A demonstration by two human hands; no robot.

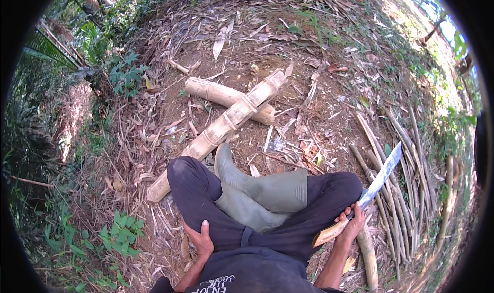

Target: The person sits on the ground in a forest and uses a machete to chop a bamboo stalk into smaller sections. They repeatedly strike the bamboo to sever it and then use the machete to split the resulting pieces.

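My right hand (353,222) is closed round a machete (382,175) near the place where its wooden handle (330,233) meets the blade. The long pale blade slants up and to the right, past my right knee. My left hand (200,239) rests against my left thigh with the thumb spread and nothing visible in it; its other fingers are partly hidden by the leg. In front of my crossed legs, a thick bamboo pole (218,131) lies slantwise across a shorter bamboo piece (213,92).
I sit on sloping ground strewn with dry leaves and splinters, in green rubber boots (280,190). Several thin sticks (406,190) are piled at the right, beside a thicker stick (368,259). Green plants (122,234) grow at the left, with more cut sticks (324,0) far ahead.
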